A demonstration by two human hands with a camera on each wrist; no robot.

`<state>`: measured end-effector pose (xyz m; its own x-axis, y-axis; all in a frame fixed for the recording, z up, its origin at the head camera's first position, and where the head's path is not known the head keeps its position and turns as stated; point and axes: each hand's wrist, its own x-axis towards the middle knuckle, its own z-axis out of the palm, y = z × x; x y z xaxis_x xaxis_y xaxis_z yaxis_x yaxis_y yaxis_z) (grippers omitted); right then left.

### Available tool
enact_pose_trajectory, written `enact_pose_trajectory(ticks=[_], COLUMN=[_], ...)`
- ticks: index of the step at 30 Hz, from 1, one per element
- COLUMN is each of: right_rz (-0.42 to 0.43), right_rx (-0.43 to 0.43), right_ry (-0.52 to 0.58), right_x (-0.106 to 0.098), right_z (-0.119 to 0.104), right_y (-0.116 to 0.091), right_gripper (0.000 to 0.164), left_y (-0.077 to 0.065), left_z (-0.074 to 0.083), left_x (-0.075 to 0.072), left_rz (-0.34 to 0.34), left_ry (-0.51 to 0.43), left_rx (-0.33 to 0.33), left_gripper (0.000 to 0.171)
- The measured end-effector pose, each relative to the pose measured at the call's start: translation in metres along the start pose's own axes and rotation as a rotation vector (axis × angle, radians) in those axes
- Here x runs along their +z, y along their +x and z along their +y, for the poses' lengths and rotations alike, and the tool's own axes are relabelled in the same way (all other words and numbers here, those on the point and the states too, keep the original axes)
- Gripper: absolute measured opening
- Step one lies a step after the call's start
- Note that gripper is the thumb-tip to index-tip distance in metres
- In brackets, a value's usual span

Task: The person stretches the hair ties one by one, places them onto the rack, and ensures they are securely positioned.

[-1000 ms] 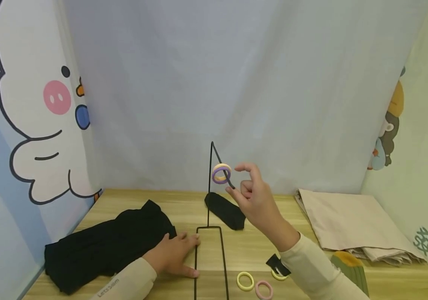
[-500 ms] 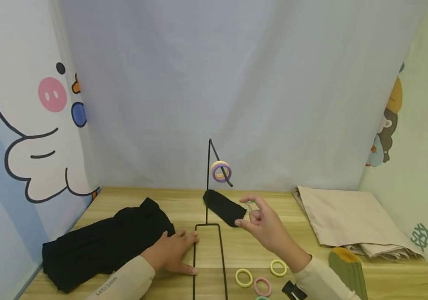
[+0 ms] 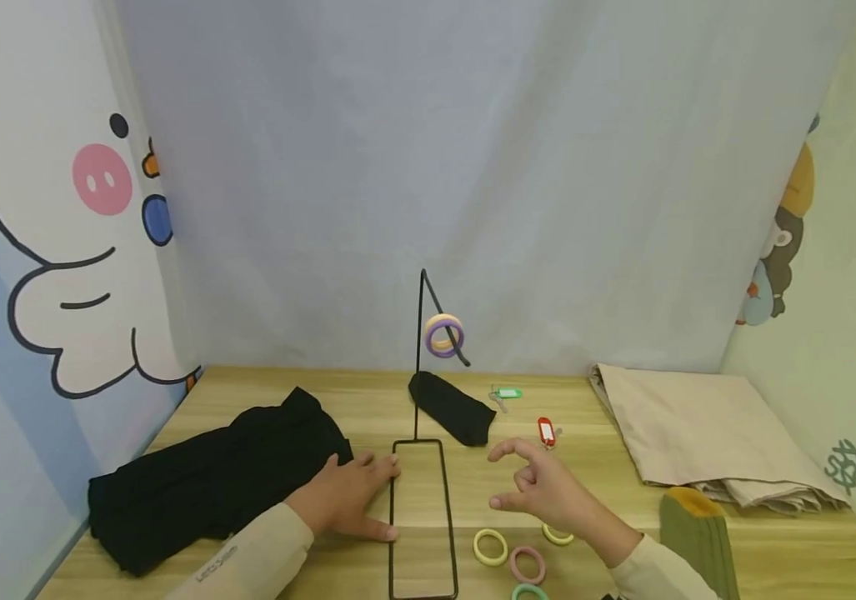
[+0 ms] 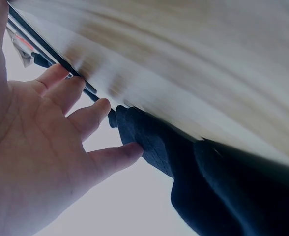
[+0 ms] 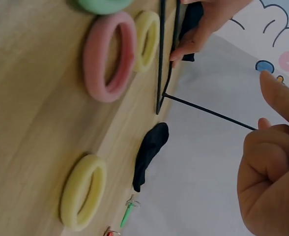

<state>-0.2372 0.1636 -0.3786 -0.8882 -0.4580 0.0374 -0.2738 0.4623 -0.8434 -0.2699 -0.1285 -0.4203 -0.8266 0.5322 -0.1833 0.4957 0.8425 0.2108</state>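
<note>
My left hand [image 3: 345, 498] lies with spread fingers at the left bar of a black wire stand's base [image 3: 448, 508], thumb and fingertips touching it. In the left wrist view its fingers [image 4: 93, 120] look straight, beside a black cloth [image 4: 154, 142]. A purple ring [image 3: 430, 343] and a pale orange ring [image 3: 438, 320] hang on the stand's slanting arm. My right hand [image 3: 548, 492] holds nothing, above the table right of the base; its thumb and index finger are wide apart, the other fingers bent. Near it lie a pink ring [image 3: 515, 568], a yellow ring [image 3: 477, 550] and a green ring [image 3: 528, 588].
Another yellow ring [image 3: 557, 540] lies partly behind the right forearm. Black sock [image 3: 453, 408] behind the base; green [image 3: 508, 393] and red [image 3: 546, 431] key tags to its right. Folded beige cloth [image 3: 705, 425] and a green sock [image 3: 693, 537] sit at right, black cloth [image 3: 217, 475] at left.
My right hand has moved down and right, away from the stand's arm and its two rings, uncovering the key tags. My left hand stays at the base.
</note>
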Motion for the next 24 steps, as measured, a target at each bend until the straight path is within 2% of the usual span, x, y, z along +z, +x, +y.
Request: enact_pose_trajectory(ticks=[6,10,15,24], right_rz=[-0.180,-0.260,-0.289,-0.299], right_rx=[0.063,0.117,0.172,0.173], right_ry=[-0.114,-0.177,-0.203,-0.260], right_x=[0.008,0.014,0.020,0.025], right_z=[0.019,0.026,0.025,0.021], right_y=[-0.002,-0.003,-0.003,-0.005], right_gripper=[0.047,0.045,0.041,0.030], left_y=[-0.001,-0.001,0.000,0.000], left_z=[0.002,0.002,0.002,0.000], left_x=[-0.002,-0.002,-0.001,0.000], left_rz=[-0.002,-0.006,-0.005,-0.001], left_ry=[0.018,0.022,0.023,0.017], left_rx=[0.003,0.003,0.001,0.008], left_gripper=[0.090,0.090,0.091,0.091])
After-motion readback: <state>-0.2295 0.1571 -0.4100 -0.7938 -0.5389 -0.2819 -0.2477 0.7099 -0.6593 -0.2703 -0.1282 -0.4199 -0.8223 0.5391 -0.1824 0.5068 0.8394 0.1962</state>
